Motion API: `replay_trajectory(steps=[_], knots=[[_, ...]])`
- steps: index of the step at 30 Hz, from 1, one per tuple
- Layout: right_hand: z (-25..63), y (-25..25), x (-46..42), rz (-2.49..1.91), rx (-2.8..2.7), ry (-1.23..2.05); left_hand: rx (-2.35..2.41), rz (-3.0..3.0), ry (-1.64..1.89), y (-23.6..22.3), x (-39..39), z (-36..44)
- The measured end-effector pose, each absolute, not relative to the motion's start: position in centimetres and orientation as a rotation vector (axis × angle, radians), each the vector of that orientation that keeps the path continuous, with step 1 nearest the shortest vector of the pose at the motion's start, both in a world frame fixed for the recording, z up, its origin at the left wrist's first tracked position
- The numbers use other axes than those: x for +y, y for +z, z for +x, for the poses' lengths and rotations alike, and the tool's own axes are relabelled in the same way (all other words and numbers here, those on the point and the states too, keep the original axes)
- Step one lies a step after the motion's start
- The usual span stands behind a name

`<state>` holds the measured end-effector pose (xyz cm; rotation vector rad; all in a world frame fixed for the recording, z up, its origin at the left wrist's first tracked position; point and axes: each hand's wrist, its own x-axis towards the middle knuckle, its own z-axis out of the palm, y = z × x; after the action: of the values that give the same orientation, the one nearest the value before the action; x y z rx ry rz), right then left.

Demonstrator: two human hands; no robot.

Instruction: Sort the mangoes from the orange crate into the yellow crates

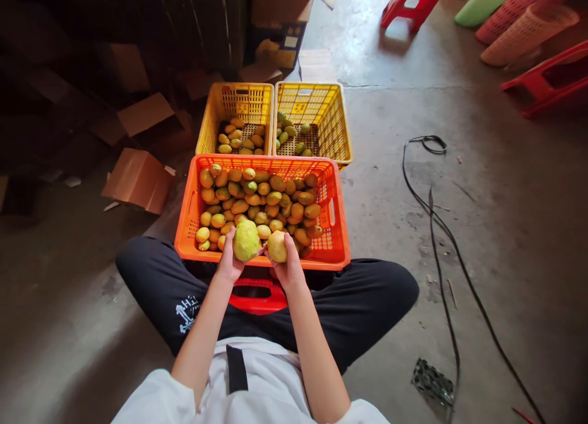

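My left hand (230, 261) is closed around a large, bumpy yellow-green fruit (247, 241). A smaller, smoother pale yellow fruit (277, 247) sits in my right hand (291, 266), thumb along its side. Both fruits are held side by side over the near edge of an orange plastic crate (342, 243). Many oval fruits (252, 198), yellow, orange-brown and some greenish, lie in that crate. Their exact kind I cannot tell. Behind it stand two yellow crates: the left one (204, 121) has several yellow-brown fruits, the right one (342, 114) several greener ones.
Under the orange crate's near edge shows a red plastic stool (261, 306). Cardboard boxes (138, 180) lie to the left. A black cable (452, 243) runs along the concrete floor at right. Red stools (551, 81) and perforated baskets (528, 33) are at the upper right.
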<state>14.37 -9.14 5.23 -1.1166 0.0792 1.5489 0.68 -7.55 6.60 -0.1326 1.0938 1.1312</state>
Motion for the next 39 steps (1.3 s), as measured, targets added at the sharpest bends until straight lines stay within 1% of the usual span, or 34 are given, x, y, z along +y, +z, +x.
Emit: replay_trajectory(steps=[7,13,24,34,39], knots=[[13.8,5.4,-9.2,-1.185,-0.084,1.369,1.083,-0.018,1.109,6.0,-8.1,1.0],[13.4,5.4,-9.3,-1.236,-0.116,1.293,1.152,-0.094,1.177,6.1,-7.8,1.4],[13.5,5.9,-9.4,-1.238,-0.023,1.401,1.052,-0.125,1.067,6.5,-7.5,1.5],[13.7,5.6,-9.3,-1.178,-0.008,1.457,1.045,-0.13,1.055,6.9,-7.7,1.8],[13.8,5.3,-9.3,-1.178,0.072,1.439,1.088,-0.12,1.108,6.9,-8.0,1.0]])
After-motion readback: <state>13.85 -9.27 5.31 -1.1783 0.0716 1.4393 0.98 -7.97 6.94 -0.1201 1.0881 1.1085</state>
